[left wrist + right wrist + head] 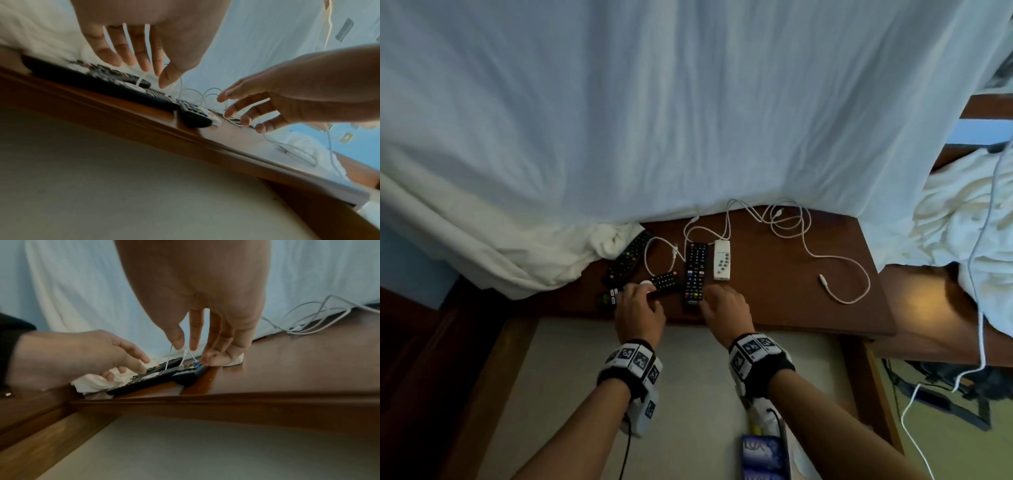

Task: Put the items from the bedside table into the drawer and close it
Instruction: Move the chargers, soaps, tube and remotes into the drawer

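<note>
On the brown bedside table (791,294) lie a long black remote (695,274), a white remote (722,263), a shorter black remote (666,282) lying crosswise, another black remote (628,257) by the sheet, and white cables (808,246). My left hand (638,291) reaches over the crosswise remote with straight fingers (144,65); the right wrist view shows a fingertip touching it. My right hand (714,298) points down, fingertips (213,360) at the long remote's near end beside the white remote (236,362). Neither hand grips anything. The drawer (571,394) stands open below.
A blue LUX box (765,459) lies in the drawer's near right corner. The white bedsheet (654,120) hangs behind the table and bunches at its left. Rumpled white bedding (969,219) and a hanging cable (979,308) are at the right.
</note>
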### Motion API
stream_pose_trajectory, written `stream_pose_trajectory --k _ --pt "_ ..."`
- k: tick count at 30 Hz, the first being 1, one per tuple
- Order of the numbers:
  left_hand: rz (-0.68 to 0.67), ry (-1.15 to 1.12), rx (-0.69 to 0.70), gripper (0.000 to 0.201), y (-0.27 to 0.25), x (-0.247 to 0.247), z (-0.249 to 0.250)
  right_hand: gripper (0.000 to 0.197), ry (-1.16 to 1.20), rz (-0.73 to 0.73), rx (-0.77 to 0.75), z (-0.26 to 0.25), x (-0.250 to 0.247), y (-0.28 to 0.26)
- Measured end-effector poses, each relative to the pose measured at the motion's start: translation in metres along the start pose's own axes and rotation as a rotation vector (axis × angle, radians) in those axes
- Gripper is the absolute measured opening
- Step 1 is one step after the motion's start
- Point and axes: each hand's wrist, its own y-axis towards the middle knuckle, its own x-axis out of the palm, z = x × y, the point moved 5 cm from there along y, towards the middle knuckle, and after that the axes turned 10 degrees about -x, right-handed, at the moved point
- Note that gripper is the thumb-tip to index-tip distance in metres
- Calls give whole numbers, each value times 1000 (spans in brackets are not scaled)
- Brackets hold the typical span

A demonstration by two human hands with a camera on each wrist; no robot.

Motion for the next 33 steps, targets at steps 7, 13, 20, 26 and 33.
stream_pose_trajectory --k 7,13,20,26,33 --pt "-177 265 64 43 38 4 -32 48 -75 -107 69 -1 26 29" --pt "-193 309 97 34 46 2 -35 46 -57 -78 126 2 26 30" --pt "-314 246 98 61 41 6 -41 65 123 -159 190 21 21 16" --pt "-395 -39 72 51 3 1 -51 49 495 -164 296 33 14 -49" --pt "-728 37 -22 49 -56 28 -66 14 750 -98 409 58 30 -105"
